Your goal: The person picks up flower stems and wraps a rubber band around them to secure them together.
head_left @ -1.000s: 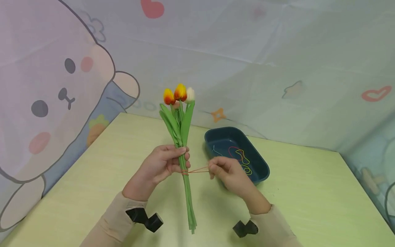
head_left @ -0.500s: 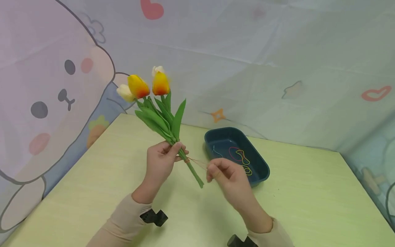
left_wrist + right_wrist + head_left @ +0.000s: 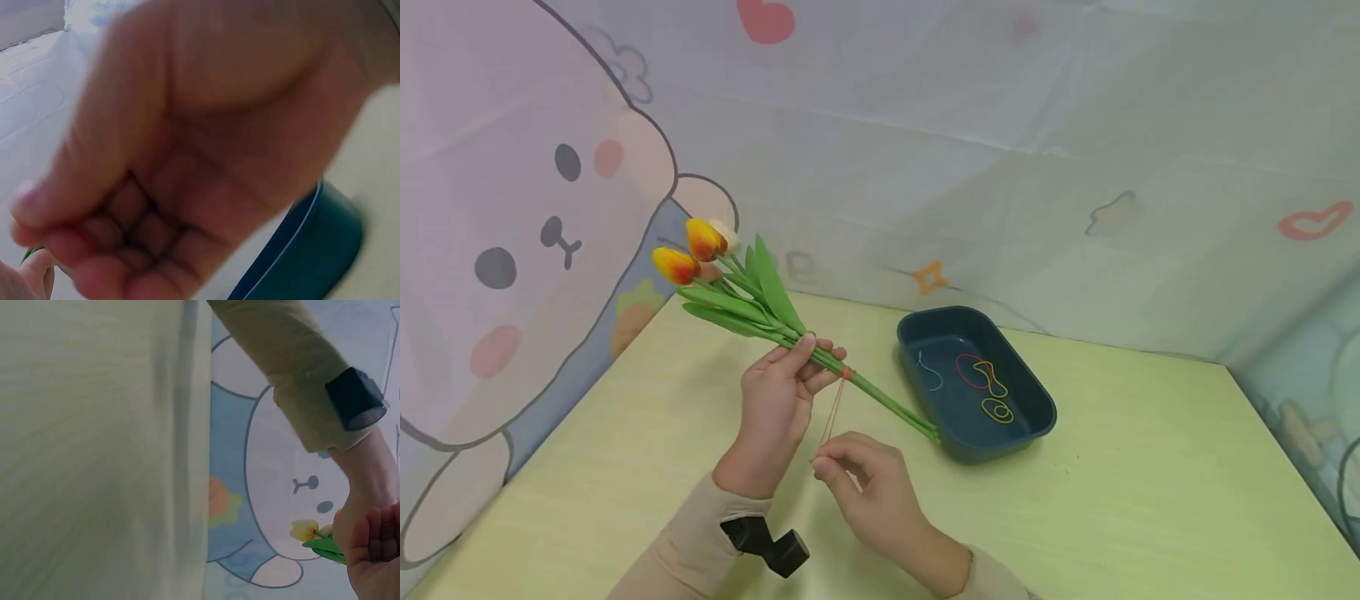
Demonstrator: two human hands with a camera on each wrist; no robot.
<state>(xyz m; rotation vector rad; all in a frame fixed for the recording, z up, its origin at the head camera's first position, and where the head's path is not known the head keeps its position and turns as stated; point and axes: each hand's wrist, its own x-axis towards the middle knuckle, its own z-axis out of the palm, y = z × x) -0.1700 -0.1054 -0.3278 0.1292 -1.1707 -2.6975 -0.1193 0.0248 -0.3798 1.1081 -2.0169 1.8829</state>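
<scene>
In the head view my left hand (image 3: 775, 417) holds a bunch of tulips (image 3: 887, 402) by the stems, thumb across the front. The heads, yellow-red and white, point up-left. An orange-red rubber band (image 3: 846, 372) wraps the stems just below that hand. My right hand (image 3: 883, 500) pinches the band's stretched loop and draws it down, toward me. Filling much of the left wrist view is the right hand (image 3: 206, 144), a bit of red band at its fingers. In the right wrist view the tulips (image 3: 304, 530) show partly behind the left hand.
A dark blue basin (image 3: 951, 446) stands right of the bunch on the pale table (image 3: 1150, 467). Several rubber bands (image 3: 997, 410) lie in it, some yellow, one red. The stem ends reach its near left side. A printed cloth (image 3: 1000, 167) hangs behind the table.
The tulips have swung over to the left, their stem ends now pointing at the basin. My right hand has moved left and down from beside the basin, still pinching the stretched band.
</scene>
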